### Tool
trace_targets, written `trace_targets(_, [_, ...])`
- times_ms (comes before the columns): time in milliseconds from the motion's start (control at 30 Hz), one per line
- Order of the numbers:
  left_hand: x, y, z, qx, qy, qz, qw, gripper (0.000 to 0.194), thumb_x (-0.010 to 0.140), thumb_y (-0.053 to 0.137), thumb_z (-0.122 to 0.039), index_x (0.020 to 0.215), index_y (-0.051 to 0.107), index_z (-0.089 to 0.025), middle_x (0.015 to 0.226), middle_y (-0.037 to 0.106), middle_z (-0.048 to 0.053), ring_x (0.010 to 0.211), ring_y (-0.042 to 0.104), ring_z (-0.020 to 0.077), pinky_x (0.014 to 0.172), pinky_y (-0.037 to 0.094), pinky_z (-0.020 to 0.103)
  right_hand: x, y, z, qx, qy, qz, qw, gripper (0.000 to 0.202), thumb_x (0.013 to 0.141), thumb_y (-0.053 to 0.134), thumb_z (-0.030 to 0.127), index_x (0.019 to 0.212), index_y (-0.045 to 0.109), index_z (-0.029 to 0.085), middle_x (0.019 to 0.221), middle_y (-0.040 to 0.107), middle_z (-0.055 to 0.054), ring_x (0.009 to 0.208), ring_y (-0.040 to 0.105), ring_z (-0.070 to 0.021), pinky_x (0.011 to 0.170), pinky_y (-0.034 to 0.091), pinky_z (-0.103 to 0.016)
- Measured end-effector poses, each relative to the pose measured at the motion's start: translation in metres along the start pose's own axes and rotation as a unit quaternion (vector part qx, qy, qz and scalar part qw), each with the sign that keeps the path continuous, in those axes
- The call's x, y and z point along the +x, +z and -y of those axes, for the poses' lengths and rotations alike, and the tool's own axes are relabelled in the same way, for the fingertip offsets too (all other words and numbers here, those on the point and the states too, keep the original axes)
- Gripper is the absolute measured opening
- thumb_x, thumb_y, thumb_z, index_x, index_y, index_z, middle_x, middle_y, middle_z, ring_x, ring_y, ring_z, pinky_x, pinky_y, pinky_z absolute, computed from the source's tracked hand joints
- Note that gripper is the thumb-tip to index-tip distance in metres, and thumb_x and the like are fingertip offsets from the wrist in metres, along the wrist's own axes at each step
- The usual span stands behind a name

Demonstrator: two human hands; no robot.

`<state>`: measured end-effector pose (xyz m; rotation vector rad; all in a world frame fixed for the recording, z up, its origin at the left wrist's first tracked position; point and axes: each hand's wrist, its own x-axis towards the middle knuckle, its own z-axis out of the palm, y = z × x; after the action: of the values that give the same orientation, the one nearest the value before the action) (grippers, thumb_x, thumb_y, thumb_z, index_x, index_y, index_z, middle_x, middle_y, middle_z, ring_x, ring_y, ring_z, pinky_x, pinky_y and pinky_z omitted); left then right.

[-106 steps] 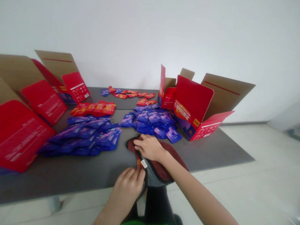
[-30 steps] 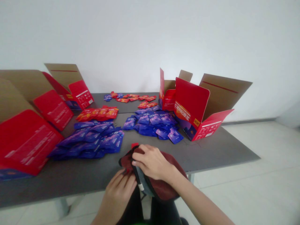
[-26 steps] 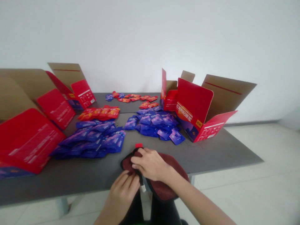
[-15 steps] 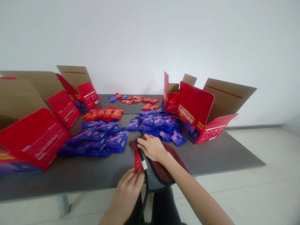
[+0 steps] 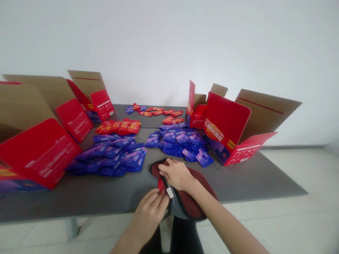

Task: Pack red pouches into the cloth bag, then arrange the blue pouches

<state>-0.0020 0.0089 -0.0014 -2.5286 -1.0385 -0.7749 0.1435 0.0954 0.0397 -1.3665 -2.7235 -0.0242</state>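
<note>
A maroon cloth article (image 5: 200, 208) with black edging, a grey side and a small white tag lies at the table's front edge, partly overhanging it. I cannot tell its exact kind. My right hand (image 5: 176, 173) rests on its far end, fingers curled over the black edge and gripping it. Close by on the left, my left hand (image 5: 152, 206) is closed, fingertips pinching at a narrow red strip (image 5: 160, 185) beside the black edge. Fingers and cloth hide most of that strip. Just beyond are piles of blue sachets (image 5: 182, 139) and more blue sachets (image 5: 113, 155).
Open red cartons (image 5: 225, 128) stand at the right, and more open red cartons (image 5: 39, 151) at the left. Orange-red sachets (image 5: 119, 127) lie behind the left blue pile. Several scattered sachets (image 5: 157, 112) lie at the back of the grey table (image 5: 106, 197), near the wall.
Less of the red strip shows now, between my left fingers and the cloth. The cloth and both hands sit slightly lower and further right in view; the camera has shifted a little.
</note>
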Motion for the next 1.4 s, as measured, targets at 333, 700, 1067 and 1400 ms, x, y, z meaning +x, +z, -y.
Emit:
trace_targets(333, [0.013, 0.006, -0.007, -0.027, -0.044, 0.074, 0.996, 0.018, 0.076, 0.048, -0.001, 0.083, 0.057, -0.014, 0.072, 0.062, 0.003, 0.073, 0.059, 0.0171, 0.083, 0.049, 0.034, -0.01, -0.027, -0.005, 0.033, 0.019, -0.096, 0.995, 0.029, 0.096, 0.027, 0.037, 0.095, 0.053, 0.023, 0.092, 0.052, -0.003, 0.081, 0.052, -0.0144, 0.068, 0.034, -0.025])
trace_targets(700, [0.018, 0.008, -0.006, -0.004, -0.005, 0.033, 0.999, 0.021, 0.077, 0.042, -0.001, 0.084, 0.058, -0.013, 0.071, 0.062, 0.004, 0.069, 0.058, 0.0175, 0.077, 0.051, 0.033, -0.011, 0.001, -0.01, 0.004, -0.014, 0.015, 1.0, 0.025, 0.094, 0.033, 0.033, 0.101, 0.055, 0.026, 0.092, 0.053, -0.005, 0.081, 0.053, -0.0169, 0.064, 0.034, -0.025])
trace_targets(1067, [0.02, 0.006, -0.004, -0.032, -0.039, 0.102, 0.994, 0.016, 0.072, 0.055, -0.001, 0.075, 0.056, -0.017, 0.068, 0.061, 0.001, 0.066, 0.058, 0.0179, 0.067, 0.052, 0.032, -0.026, -0.028, -0.007, 0.041, -0.004, -0.073, 0.996, 0.026, 0.095, 0.032, 0.036, 0.094, 0.054, 0.023, 0.091, 0.052, -0.003, 0.078, 0.05, -0.0135, 0.066, 0.032, -0.024])
trace_targets(1400, [0.024, 0.002, -0.005, -0.033, 0.006, 0.095, 0.995, 0.019, 0.069, 0.055, 0.001, 0.078, 0.058, -0.016, 0.069, 0.061, 0.001, 0.066, 0.058, 0.0186, 0.067, 0.052, 0.033, -0.001, 0.003, -0.019, -0.015, 0.009, -0.006, 1.0, 0.022, 0.092, 0.036, 0.033, 0.102, 0.055, 0.027, 0.091, 0.054, -0.004, 0.075, 0.054, -0.0157, 0.06, 0.033, -0.024])
